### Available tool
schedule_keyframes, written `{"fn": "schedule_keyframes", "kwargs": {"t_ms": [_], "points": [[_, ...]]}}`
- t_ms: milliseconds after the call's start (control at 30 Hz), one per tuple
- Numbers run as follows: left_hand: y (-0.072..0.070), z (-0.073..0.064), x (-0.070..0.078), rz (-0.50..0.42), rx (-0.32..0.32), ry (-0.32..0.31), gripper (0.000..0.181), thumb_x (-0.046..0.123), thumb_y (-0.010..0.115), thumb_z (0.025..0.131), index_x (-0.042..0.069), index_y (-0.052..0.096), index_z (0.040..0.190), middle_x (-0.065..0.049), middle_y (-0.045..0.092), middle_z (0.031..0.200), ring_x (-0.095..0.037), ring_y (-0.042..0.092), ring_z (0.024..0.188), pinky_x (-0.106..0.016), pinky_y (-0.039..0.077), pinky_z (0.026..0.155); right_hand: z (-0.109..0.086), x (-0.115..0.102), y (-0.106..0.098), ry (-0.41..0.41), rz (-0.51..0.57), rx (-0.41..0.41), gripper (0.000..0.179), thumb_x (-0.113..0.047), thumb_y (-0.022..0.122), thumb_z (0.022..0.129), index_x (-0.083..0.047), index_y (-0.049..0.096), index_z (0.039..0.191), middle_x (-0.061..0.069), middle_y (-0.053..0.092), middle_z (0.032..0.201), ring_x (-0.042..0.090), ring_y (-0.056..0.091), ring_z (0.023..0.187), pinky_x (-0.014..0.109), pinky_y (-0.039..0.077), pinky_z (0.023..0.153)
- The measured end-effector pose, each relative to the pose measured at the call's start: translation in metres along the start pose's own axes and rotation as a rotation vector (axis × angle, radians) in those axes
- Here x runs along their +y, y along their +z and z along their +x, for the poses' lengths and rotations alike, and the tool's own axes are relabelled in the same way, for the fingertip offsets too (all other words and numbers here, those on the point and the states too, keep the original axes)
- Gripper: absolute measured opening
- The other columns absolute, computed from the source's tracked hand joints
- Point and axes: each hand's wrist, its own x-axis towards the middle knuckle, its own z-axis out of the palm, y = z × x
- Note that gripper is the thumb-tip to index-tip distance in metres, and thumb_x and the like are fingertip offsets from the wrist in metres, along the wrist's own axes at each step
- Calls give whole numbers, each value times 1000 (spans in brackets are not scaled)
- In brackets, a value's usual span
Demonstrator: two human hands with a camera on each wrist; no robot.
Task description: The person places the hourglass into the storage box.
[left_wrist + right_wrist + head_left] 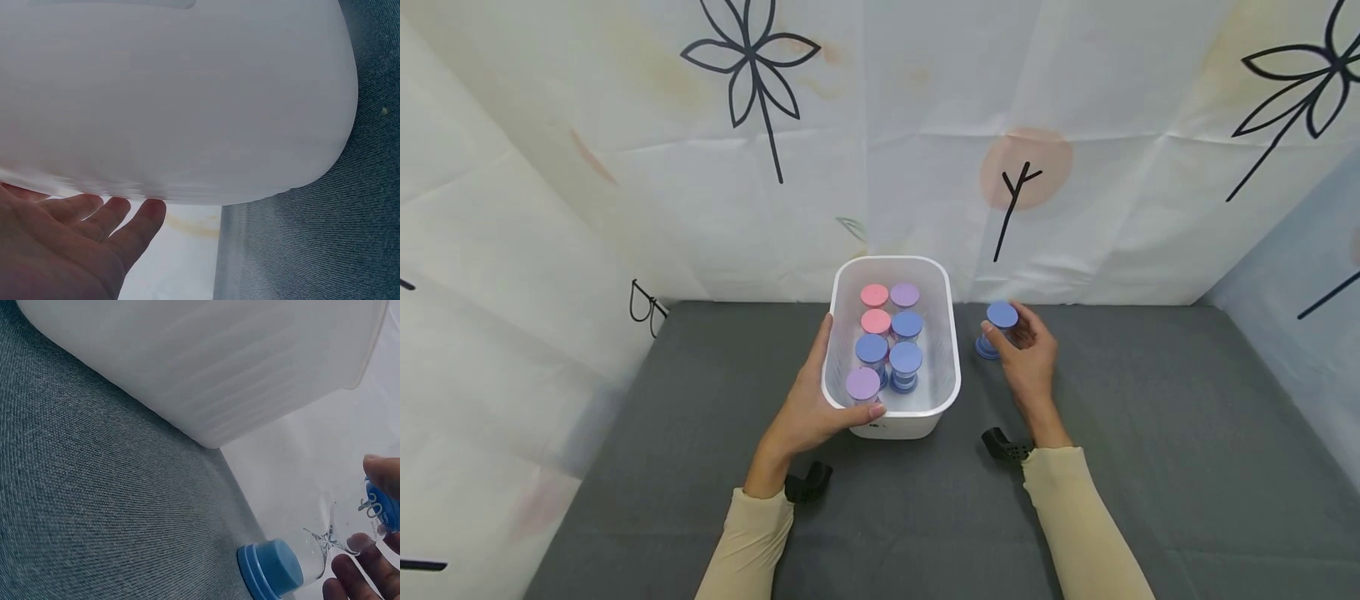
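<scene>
My left hand (805, 423) holds a white plastic bin (956, 375) at its near left corner. Its thumb lies along the front rim, and its fingers touch the bin's outer wall in the left wrist view. To the right of the bin, my right hand (1032, 365) grips a blue-capped sand timer (1002, 315) near its top. Clear glass with a narrow waist and blue sand at the bottom show on this sand timer (279, 567) in the right wrist view. It is upright; its base appears to stand on the table.
Inside the bin stand several more sand timers: pink (875, 296), purple (905, 294) and blue (906, 358). Grey cloth covers the table (910, 517). A patterned white curtain (925, 183) hangs behind the table's far edge.
</scene>
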Motion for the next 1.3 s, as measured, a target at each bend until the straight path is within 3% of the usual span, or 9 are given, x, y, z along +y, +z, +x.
{"fn": "schedule_keyframes", "kwargs": {"t_ms": [133,233,333,433,667,933,1300], "points": [[0,0,-1,-4,0,0,129,13,93,71,23,5,164,-15,34,156,-36,48,130,-56,47,99,-7,-21,1,-16,-7,11,51,3,79,85,11,60,131,28,63,118,30,62,104,52,46,100],[0,0,0,-7,-3,-1,129,10,92,70,25,5,164,-16,35,156,-36,48,130,-55,47,99,-13,-39,0,-14,-13,12,48,5,79,84,15,60,127,30,63,114,26,62,98,40,51,94],[2,-1,8,-21,-5,-4,128,4,91,70,26,6,164,-19,34,156,-40,47,130,-57,46,99,-13,-43,-2,-9,-15,29,46,6,79,83,16,62,125,28,64,111,18,62,91,25,51,84],[4,-1,20,-44,-5,-9,128,-2,88,70,24,6,164,-23,32,156,-46,45,130,-62,44,99,-12,-45,-4,-8,-18,43,45,6,79,83,16,62,123,25,64,109,13,61,87,19,49,80],[5,-2,32,-43,-7,-24,126,-2,87,71,19,6,164,-26,32,155,-49,45,128,-61,45,98,-4,-39,-12,-18,-13,25,46,0,83,81,6,67,124,10,65,109,12,63,90,20,50,81],[4,-2,30,-51,-11,-16,124,0,88,71,20,7,164,-25,33,155,-50,44,129,-59,47,98,-11,-76,-20,-79,21,-32,43,1,83,81,5,68,122,6,66,107,17,64,92,22,52,82],[3,-2,30,-42,-7,-17,125,1,88,71,18,6,164,-24,32,156,-49,43,130,-61,44,99,-27,-128,-28,-214,311,-140,44,18,79,75,14,67,117,19,68,109,27,63,95,29,54,86]]}}
